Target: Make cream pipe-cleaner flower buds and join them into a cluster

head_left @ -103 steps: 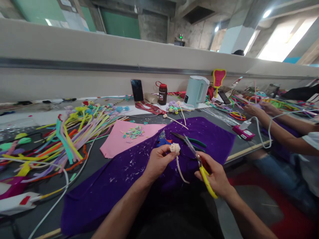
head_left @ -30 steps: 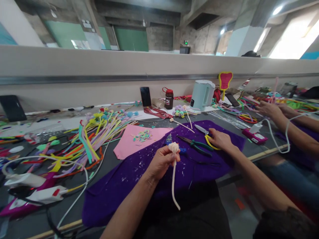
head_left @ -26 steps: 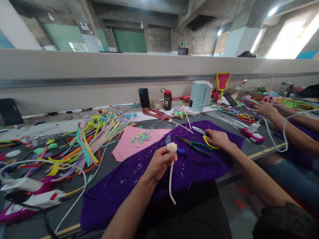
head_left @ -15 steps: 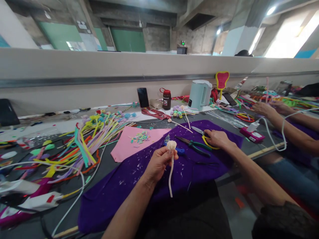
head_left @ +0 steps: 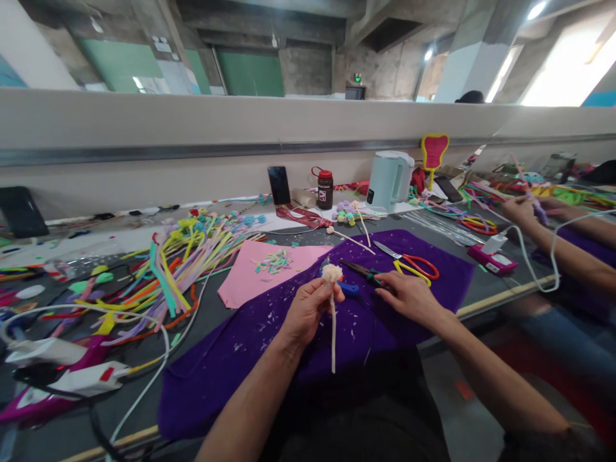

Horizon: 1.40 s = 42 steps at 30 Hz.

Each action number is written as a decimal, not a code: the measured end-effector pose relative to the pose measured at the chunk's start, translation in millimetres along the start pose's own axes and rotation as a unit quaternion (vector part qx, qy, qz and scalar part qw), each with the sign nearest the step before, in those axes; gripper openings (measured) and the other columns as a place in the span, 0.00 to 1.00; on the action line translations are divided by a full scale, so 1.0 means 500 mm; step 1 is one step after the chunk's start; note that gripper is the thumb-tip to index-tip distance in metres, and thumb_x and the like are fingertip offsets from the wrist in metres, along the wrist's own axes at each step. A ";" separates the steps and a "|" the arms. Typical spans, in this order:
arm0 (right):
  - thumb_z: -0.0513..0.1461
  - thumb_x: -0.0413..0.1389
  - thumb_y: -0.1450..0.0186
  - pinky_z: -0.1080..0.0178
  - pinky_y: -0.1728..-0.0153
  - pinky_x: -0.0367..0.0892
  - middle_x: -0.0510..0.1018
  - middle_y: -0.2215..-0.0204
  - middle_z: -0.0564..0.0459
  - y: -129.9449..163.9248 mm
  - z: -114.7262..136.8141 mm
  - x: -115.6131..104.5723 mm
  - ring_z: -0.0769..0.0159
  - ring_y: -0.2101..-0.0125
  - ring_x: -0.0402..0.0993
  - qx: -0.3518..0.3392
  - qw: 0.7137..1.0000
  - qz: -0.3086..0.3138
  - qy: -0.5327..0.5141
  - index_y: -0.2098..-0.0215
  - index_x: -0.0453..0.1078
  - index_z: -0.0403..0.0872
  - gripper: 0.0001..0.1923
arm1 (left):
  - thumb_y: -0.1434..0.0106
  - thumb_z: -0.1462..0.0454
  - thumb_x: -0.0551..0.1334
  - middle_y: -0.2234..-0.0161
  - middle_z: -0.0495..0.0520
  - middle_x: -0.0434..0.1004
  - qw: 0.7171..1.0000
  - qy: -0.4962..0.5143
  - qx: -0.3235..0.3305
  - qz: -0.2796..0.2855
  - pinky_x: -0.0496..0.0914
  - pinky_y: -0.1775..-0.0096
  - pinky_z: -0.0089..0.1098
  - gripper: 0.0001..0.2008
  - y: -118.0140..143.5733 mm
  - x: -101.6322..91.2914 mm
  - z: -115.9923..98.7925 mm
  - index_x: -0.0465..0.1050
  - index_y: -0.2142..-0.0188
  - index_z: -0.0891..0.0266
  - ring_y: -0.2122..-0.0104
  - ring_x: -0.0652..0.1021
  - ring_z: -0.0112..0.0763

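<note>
My left hand (head_left: 310, 308) pinches a cream pipe-cleaner flower (head_left: 332, 274) just under its fluffy head, and the stem hangs straight down. My right hand (head_left: 411, 295) is closed over the dark green handles of a pair of pliers (head_left: 357, 268), whose jaws point away to the left on the purple cloth (head_left: 231, 359). Beyond my right hand lie scissors (head_left: 418, 266) with one red and one yellow handle loop. A blue-handled tool (head_left: 350, 289) sits behind the flower, partly hidden by my left hand.
A pink sheet (head_left: 240, 282) carries small cut pieces. Piles of coloured pipe cleaners (head_left: 192, 256) lie left. Along the back stand a phone (head_left: 278, 185), a brown bottle (head_left: 325, 191) and a light-blue kettle (head_left: 385, 179). Another person's hands (head_left: 527, 212) work at the right.
My right hand has left the scissors, moving left and toward me onto the pliers' handles. The scissors' handles now show fully. My left hand keeps holding the flower.
</note>
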State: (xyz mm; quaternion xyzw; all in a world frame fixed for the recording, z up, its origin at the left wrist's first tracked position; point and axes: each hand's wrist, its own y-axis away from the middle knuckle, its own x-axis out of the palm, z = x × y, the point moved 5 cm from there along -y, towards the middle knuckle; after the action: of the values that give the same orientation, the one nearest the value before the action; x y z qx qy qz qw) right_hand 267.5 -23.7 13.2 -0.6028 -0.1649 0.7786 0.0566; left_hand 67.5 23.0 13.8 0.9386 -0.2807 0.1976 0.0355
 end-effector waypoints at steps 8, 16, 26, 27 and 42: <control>0.40 0.53 0.39 0.67 0.69 0.64 0.76 0.72 0.53 -0.003 0.116 -0.016 0.68 0.71 0.71 -0.033 0.946 -0.072 -0.315 0.64 0.73 0.47 0.09 | 0.48 0.60 0.65 0.75 0.51 0.72 0.998 0.029 0.005 -0.056 0.61 0.75 0.23 0.09 -0.007 -0.010 0.006 0.74 0.74 0.66 0.78 0.68 0.22; 0.41 0.54 0.41 0.69 0.76 0.61 0.69 0.78 0.57 -0.044 0.188 0.038 0.73 0.78 0.64 0.039 0.853 -0.079 -0.514 0.69 0.69 0.46 0.06 | 0.56 0.63 0.69 0.74 0.53 0.76 0.990 0.103 -0.015 -0.098 0.67 0.72 0.26 0.11 -0.013 -0.019 0.017 0.77 0.72 0.67 0.75 0.73 0.26; 0.42 0.56 0.43 0.73 0.85 0.55 0.71 0.81 0.57 -0.046 0.184 0.056 0.78 0.86 0.59 0.130 0.713 0.015 -0.689 0.74 0.68 0.43 0.09 | 0.50 0.65 0.64 0.76 0.52 0.73 0.993 0.112 0.000 -0.024 0.67 0.75 0.27 0.09 -0.010 -0.003 0.001 0.76 0.69 0.68 0.78 0.71 0.25; 0.43 0.56 0.43 0.73 0.85 0.55 0.71 0.81 0.57 -0.044 0.183 0.059 0.78 0.86 0.59 0.135 0.706 0.023 -0.695 0.74 0.68 0.43 0.10 | 0.50 0.65 0.65 0.76 0.52 0.73 0.994 0.103 -0.004 -0.027 0.67 0.75 0.27 0.09 -0.010 -0.003 0.002 0.76 0.69 0.68 0.79 0.71 0.25; 0.44 0.55 0.41 0.73 0.86 0.51 0.71 0.81 0.57 -0.045 0.197 0.083 0.79 0.87 0.58 0.113 0.700 0.045 -0.704 0.76 0.65 0.43 0.12 | 0.53 0.64 0.67 0.82 0.46 0.68 0.995 0.071 0.015 -0.063 0.64 0.81 0.23 0.08 -0.006 -0.009 0.002 0.71 0.76 0.67 0.84 0.68 0.20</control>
State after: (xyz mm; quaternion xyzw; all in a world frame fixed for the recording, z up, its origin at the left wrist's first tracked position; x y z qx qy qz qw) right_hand 159.4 -9.3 3.8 0.1253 -0.0399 0.9904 -0.0431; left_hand 66.2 27.7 11.4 0.9385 -0.2146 0.2651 0.0538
